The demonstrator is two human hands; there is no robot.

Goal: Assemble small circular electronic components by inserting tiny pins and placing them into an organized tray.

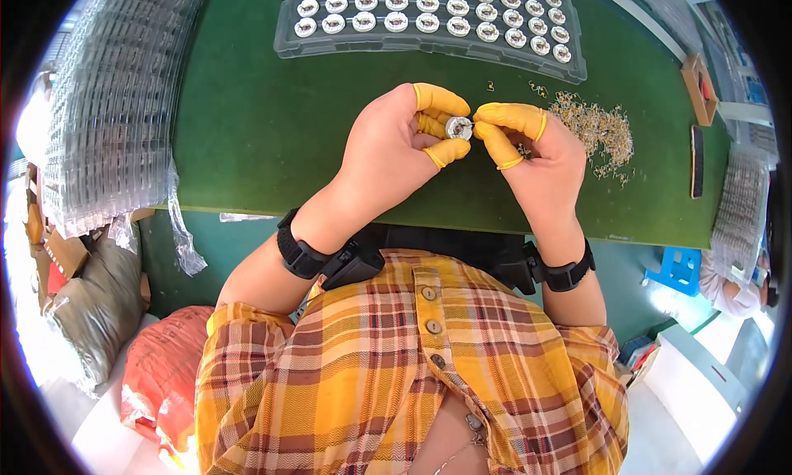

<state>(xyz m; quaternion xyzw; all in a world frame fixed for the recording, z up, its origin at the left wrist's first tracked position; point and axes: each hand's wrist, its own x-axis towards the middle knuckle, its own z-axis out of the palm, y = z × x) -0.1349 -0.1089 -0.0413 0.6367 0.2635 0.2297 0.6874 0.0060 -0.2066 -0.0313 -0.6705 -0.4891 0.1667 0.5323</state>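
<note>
Yellow finger cots cover the thumb and fingers of both my hands. My left hand point(404, 137) grips a small round white part point(459, 128) with a dark, metallic centre between thumb and fingers. Close against its right side, my right hand point(528, 141) has thumb and forefinger pinched together; the tiny piece at their tips is too small to make out. Beyond my hands, a clear plastic tray point(429, 44) holds rows of similar round white parts. To the right of my right hand lies a loose heap of tiny yellowish wire-legged components point(598, 133), with a few strays beside it.
The work surface is a green mat point(247, 129). Tall stacks of clear plastic trays point(111, 104) rise at the left edge. On the right are a dark flat bar point(697, 162) and a small wooden box point(700, 87). A blue stool point(678, 269) stands beyond the table edge.
</note>
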